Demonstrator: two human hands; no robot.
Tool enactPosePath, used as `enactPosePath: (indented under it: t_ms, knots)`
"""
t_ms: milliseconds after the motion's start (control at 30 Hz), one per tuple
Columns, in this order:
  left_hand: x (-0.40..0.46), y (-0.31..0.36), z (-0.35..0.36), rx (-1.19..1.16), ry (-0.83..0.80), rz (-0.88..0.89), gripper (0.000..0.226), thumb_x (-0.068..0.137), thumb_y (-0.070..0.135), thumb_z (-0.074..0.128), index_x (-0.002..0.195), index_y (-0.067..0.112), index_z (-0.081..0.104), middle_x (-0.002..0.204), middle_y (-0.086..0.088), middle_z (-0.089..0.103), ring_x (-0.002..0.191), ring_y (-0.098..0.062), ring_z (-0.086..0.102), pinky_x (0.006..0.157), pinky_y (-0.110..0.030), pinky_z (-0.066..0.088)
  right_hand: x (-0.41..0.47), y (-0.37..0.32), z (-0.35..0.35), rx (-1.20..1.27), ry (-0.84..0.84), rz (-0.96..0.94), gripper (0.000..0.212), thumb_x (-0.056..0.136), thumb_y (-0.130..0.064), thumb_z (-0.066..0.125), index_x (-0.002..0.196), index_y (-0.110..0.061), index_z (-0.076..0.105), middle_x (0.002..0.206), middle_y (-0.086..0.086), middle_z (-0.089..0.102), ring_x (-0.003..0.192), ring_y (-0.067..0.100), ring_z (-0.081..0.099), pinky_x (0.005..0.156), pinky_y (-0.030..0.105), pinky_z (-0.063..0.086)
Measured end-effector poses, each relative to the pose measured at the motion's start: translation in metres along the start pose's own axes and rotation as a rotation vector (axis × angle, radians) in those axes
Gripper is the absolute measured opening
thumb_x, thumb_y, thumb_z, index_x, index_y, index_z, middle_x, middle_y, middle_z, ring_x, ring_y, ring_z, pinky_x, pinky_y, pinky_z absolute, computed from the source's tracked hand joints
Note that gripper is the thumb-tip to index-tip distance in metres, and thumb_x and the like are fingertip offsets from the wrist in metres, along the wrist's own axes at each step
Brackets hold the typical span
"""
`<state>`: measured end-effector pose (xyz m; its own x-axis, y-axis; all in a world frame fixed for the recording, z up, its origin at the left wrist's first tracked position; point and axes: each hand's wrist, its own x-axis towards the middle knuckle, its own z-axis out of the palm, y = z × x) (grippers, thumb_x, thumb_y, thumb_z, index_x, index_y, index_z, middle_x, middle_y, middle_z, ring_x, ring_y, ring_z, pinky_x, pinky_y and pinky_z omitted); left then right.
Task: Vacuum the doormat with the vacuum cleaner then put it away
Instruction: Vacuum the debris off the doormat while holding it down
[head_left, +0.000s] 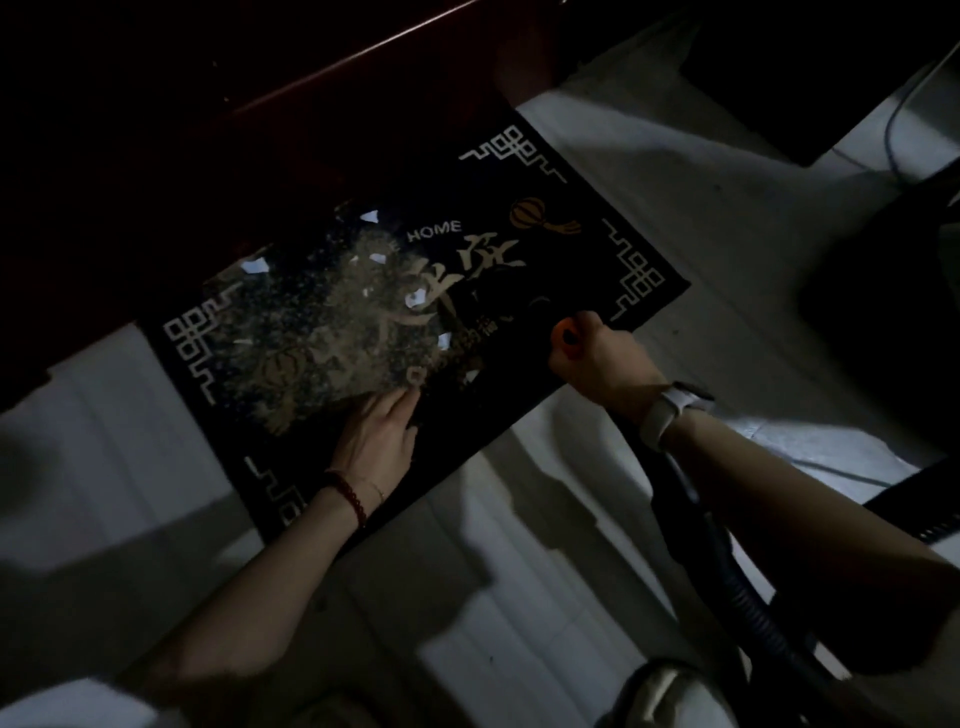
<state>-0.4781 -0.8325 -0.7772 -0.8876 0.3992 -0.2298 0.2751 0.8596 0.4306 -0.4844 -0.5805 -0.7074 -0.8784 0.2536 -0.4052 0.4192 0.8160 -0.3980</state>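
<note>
1. Doormat (571, 249) flat on pale floor (701, 218), far edge against dark door (208, 104); long axis runs lower-left to upper-right across view.
2. Dust patch (322, 322) covers mat's left-centre part, w/ a few pale scraps in it.
3. Left hand (376, 436) lies flat on mat near its front edge, fingers straight, fingertips (408, 397) touching patch's near rim; holds nothing, prob. pinning mat.
4. Right hand (597, 358) curled round vacuum nozzle grip, orange bit visible under fingers; hose (727, 561) trails back toward body.
5. Nozzle tip too dark to make out; looks on/near mat's right-front part.
6. Key relation: patch lies left of right hand, along mat's long axis; left hand nearer to it, just beside.
7. Judged next: sweep nozzle leftward twd patch.
</note>
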Motion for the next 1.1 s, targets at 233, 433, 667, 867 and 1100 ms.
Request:
enactPosePath:
  t_ms: [233, 433, 667, 867, 1100]
  knots:
    - [-0.051, -0.035, 0.007, 0.116, -0.321, -0.407, 0.101, 0.077, 0.065, 0.055, 0.147, 0.032, -0.011, 0.156, -0.003, -0.020, 0.143, -0.031, -0.018, 0.112, -0.060, 0.000, -0.030, 0.008, 0.002, 0.087, -0.078, -0.009, 0.033, 0.087, -0.052, 0.049, 0.104, -0.024, 0.050, 0.084, 0.006, 0.065, 0.057, 0.023, 0.063, 0.061, 0.039, 0.057]
    - [-0.056, -0.037, 0.017, 0.109, -0.353, -0.411, 0.108, 0.073, 0.067, 0.058, 0.146, 0.033, -0.014, 0.154, -0.004, -0.027, 0.141, -0.033, -0.023, 0.111, -0.065, 0.001, -0.062, 0.008, 0.010, 0.088, -0.144, -0.074, 0.034, 0.090, -0.046, 0.049, 0.116, -0.024, 0.049, 0.086, 0.007, 0.067, 0.054, 0.022, 0.060, 0.058, 0.036, 0.053]
    - [-0.053, -0.035, 0.016, 0.144, -0.316, -0.414, 0.107, 0.072, 0.068, 0.059, 0.147, 0.032, -0.008, 0.155, -0.005, -0.022, 0.141, -0.034, -0.019, 0.111, -0.065, 0.003, -0.050, 0.018, 0.002, 0.144, -0.092, -0.002, 0.030, 0.090, -0.045, 0.051, 0.109, -0.022, 0.052, 0.076, 0.003, 0.064, 0.051, 0.021, 0.062, 0.048, 0.030, 0.051]
    - [-0.054, -0.033, 0.017, 0.142, -0.327, -0.426, 0.107, 0.073, 0.065, 0.061, 0.148, 0.032, -0.008, 0.155, -0.005, -0.023, 0.141, -0.034, -0.021, 0.111, -0.065, 0.001, -0.057, 0.019, 0.003, 0.164, -0.130, -0.033, 0.025, 0.089, -0.045, 0.051, 0.103, -0.024, 0.052, 0.067, 0.001, 0.062, 0.048, 0.023, 0.063, 0.042, 0.024, 0.048]
    - [-0.051, -0.030, 0.013, 0.103, -0.324, -0.457, 0.108, 0.072, 0.059, 0.067, 0.148, 0.033, -0.004, 0.155, -0.005, -0.021, 0.142, -0.033, -0.019, 0.111, -0.064, 0.000, -0.074, 0.009, 0.029, 0.029, -0.160, -0.090, 0.028, 0.088, -0.047, 0.052, 0.105, -0.025, 0.052, 0.083, 0.004, 0.063, 0.069, 0.024, 0.061, 0.068, 0.038, 0.053]
